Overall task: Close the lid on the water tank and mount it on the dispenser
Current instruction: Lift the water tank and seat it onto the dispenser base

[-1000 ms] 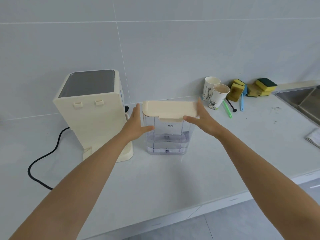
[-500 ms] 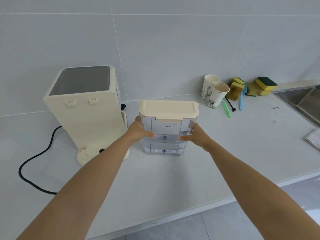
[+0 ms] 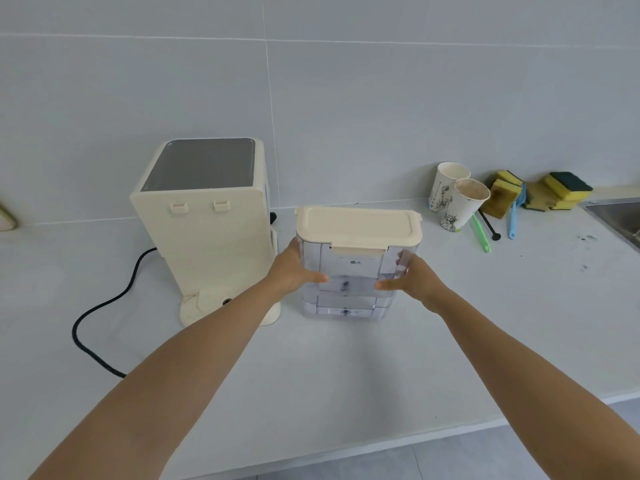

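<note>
A clear plastic water tank [image 3: 349,275] stands upright on the white counter, its cream lid [image 3: 356,225] lying flat and shut on top. My left hand [image 3: 292,270] grips the tank's left side and my right hand [image 3: 412,278] grips its right side, thumbs on the near face. The cream dispenser [image 3: 211,233] stands just left of the tank with its back towards me, two small hooks near its top and a round base plate [image 3: 207,304] with a dark port at its foot.
A black power cord [image 3: 100,317] loops over the counter left of the dispenser. Two paper cups [image 3: 457,199], sponges [image 3: 550,190], a green and a blue brush lie at the back right. A steel sink [image 3: 620,216] sits at the far right. The counter's front edge [image 3: 450,431] runs below.
The lid went from held loosely above the tank to shut on it. Both hands dropped from the lid to the tank's sides.
</note>
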